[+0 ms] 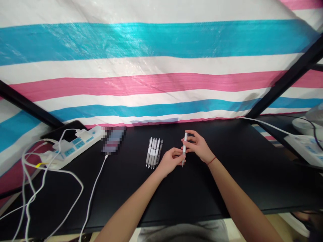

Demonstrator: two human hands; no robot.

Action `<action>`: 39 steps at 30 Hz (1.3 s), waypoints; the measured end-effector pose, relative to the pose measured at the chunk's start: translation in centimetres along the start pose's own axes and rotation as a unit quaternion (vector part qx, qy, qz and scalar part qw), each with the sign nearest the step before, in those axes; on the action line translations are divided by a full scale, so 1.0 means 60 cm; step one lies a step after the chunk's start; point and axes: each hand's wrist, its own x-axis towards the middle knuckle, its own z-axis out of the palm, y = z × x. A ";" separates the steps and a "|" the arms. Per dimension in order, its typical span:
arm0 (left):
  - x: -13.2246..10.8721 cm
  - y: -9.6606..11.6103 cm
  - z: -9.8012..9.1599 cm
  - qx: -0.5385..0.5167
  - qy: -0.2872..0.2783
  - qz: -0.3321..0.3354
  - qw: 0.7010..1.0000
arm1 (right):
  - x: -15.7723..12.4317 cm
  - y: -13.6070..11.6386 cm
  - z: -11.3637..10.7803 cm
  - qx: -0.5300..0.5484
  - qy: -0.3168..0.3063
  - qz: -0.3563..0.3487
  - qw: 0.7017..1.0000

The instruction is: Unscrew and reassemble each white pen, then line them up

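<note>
We bring both hands together over the black tabletop [191,195], a little right of centre, with twelve o'clock straight ahead. Between them stands a white retractable pen [184,148], nearly upright, its tip pointing down toward us. Our right hand [198,146] comes in from four o'clock, its curled fingers [190,138] pinching the upper barrel. Our left hand [170,161] comes in from seven o'clock, its fingers [176,155] bent around the lower barrel. Neither hand is released; both are grasping the pen, though the exact finger placement is partly hidden. A red cord bracelet [211,160] circles our right wrist.

Just beside our left hand, at about eleven o'clock, lies a tight row of about five pens [153,153], side by side and pointing the same way, the rightmost one darker. Farther out at ten o'clock, a pixelated phone [114,139] lies on the table with a white charging cable [94,191] running toward us. Beyond it, a white power strip [75,148] sits amid tangled white cords [30,174]. A second power strip [305,149] sits at three o'clock. A striped blue, pink and white tarp [151,43] hangs behind the table.
</note>
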 end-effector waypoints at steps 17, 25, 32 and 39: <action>0.003 -0.002 0.001 -0.005 0.006 0.016 1.000 | 0.003 0.005 -0.001 0.014 0.008 -0.026 1.000; 0.001 0.000 0.001 0.000 0.010 0.022 1.000 | 0.001 0.004 0.003 0.010 0.011 -0.044 0.999; 0.004 -0.004 0.001 0.006 0.008 0.031 0.999 | 0.002 0.007 0.002 0.000 0.021 -0.057 0.998; 0.005 -0.006 -0.001 -0.007 0.008 0.027 1.000 | 0.003 0.008 0.002 -0.007 0.005 -0.060 0.998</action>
